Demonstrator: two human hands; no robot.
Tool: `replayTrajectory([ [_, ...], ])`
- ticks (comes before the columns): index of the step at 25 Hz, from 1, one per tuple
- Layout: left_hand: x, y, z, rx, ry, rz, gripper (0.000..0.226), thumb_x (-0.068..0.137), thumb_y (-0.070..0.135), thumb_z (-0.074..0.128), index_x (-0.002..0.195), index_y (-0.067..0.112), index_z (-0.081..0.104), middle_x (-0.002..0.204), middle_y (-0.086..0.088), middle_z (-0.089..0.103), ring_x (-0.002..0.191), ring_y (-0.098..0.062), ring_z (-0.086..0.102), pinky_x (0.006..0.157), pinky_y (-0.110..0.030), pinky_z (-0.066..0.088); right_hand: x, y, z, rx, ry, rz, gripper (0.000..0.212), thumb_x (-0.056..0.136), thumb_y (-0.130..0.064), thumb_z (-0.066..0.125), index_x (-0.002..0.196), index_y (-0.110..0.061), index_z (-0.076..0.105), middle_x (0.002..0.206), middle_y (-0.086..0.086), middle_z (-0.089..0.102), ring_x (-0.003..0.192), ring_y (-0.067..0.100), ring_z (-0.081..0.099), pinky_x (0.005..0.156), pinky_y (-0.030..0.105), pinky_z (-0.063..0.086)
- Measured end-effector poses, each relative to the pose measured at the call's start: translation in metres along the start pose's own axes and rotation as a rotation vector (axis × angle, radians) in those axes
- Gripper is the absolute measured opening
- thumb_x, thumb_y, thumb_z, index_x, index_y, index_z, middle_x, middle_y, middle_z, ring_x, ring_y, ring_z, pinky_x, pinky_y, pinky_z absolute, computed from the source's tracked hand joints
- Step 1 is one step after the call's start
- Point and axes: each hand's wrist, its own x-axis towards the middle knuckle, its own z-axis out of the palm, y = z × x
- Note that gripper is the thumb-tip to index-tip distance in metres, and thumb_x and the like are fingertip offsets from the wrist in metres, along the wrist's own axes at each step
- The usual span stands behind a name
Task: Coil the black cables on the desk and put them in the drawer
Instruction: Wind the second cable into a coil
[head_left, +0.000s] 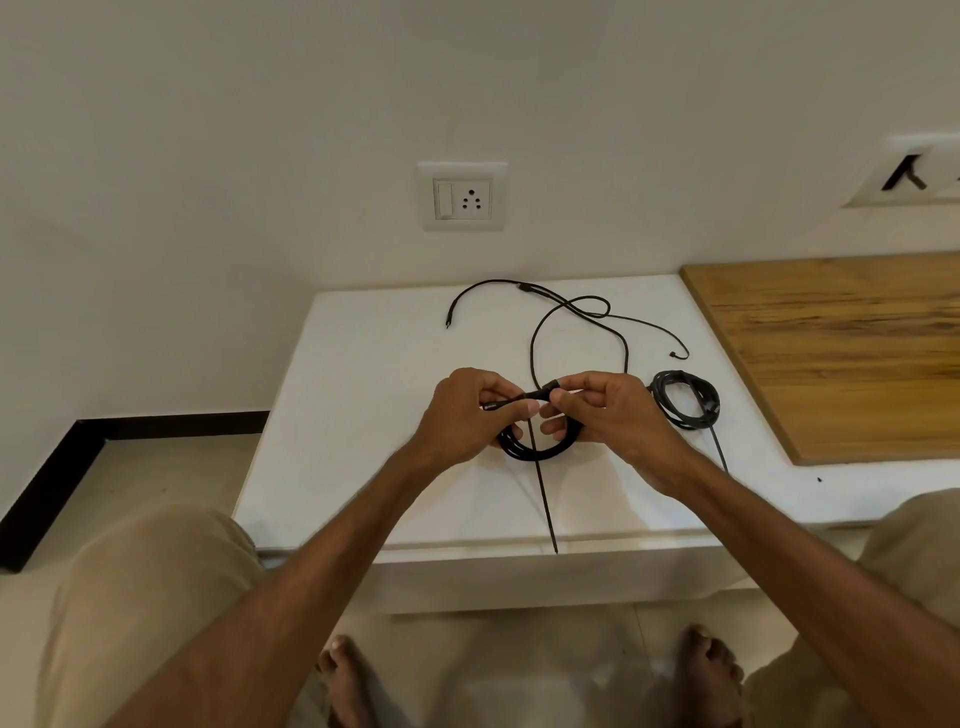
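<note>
L grip (467, 410), R grip (610, 410), pinching round blk coil (519, 453)

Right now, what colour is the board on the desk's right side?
Brown wood grain across the board; head view shows it best.

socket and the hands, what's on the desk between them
Head view: only loose cables, uncoiled, lie on the desk between the socket and the left hand and right hand.

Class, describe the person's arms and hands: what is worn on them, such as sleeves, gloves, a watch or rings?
The left forearm and right forearm are bare, with no sleeve in view. The left hand and right hand wear no gloves; no watch, bracelet or ring shows.
</note>
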Motion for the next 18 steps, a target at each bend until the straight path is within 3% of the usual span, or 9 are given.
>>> replayTrajectory([
  [3, 0.001, -0.001, 0.004, -0.025, 0.141, 0.019, 0.022, 0.086, 0.023, 0.08, 0.099, 0.006, 0.073, 0.079, -0.005, 0.076, 0.061, -0.014, 0.075, 0.06, -0.028, 0.063, -0.003, 0.001, -0.001, 0.049, -0.041, 0.104, 0.023, 0.095, -0.009, 0.068, 0.117, -0.002, 0.068, 0.099, 0.015, 0.079, 0.092, 0.03, 0.078, 0.079, 0.037, 0.064],
  [6, 0.001, -0.003, 0.01, -0.039, 0.179, 0.038, 0.021, 0.087, 0.025, 0.08, 0.098, 0.008, 0.073, 0.08, -0.006, 0.076, 0.064, -0.016, 0.075, 0.064, -0.036, 0.065, -0.005, 0.0, -0.004, 0.095, -0.024, 0.154, 0.021, 0.094, -0.007, 0.069, 0.114, 0.002, 0.07, 0.098, 0.019, 0.078, 0.09, 0.032, 0.078, 0.075, 0.035, 0.065],
  [12, 0.003, -0.007, 0.017, -0.02, 0.235, 0.033, 0.037, 0.091, 0.053, 0.068, 0.11, 0.021, 0.069, 0.105, 0.01, 0.072, 0.095, -0.009, 0.069, 0.079, -0.039, 0.064, -0.005, -0.007, -0.019, 0.081, 0.102, 0.134, 0.018, 0.095, -0.003, 0.067, 0.112, 0.004, 0.069, 0.095, 0.018, 0.079, 0.087, 0.03, 0.079, 0.075, 0.035, 0.065],
  [18, 0.002, -0.014, 0.024, 0.034, 0.211, 0.074, 0.017, 0.098, 0.033, 0.063, 0.103, 0.019, 0.071, 0.102, 0.011, 0.071, 0.092, -0.011, 0.068, 0.078, -0.043, 0.063, -0.011, -0.013, -0.049, 0.062, 0.267, 0.051, 0.016, 0.096, -0.002, 0.065, 0.111, 0.003, 0.07, 0.095, 0.019, 0.078, 0.087, 0.033, 0.077, 0.071, 0.031, 0.065],
])
